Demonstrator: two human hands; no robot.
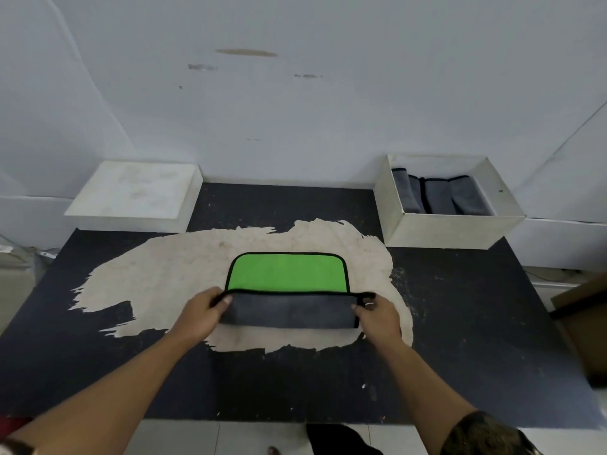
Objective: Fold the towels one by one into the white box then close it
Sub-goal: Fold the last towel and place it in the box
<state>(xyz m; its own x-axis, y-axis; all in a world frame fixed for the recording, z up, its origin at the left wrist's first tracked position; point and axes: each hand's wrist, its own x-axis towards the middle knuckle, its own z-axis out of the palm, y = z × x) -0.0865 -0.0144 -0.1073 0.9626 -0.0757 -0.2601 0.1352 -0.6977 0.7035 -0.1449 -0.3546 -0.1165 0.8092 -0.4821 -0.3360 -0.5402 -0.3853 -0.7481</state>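
Note:
A towel point(286, 273), green on one face and dark grey on the other with black edging, lies in the middle of the table. Its near part is folded up, grey side showing. My left hand point(203, 308) pinches the left corner of the folded edge. At the right corner, my right hand point(377, 311) pinches the same edge. The white box point(453, 229) stands open at the back right with several folded grey towels point(440, 197) upright inside. Its white lid point(134, 195) lies flat at the back left.
The table point(460, 323) is black with a large worn beige patch under the towel. A white wall rises right behind it. A brown cardboard box point(584, 320) stands off the table's right edge. Tiled floor shows below the near edge.

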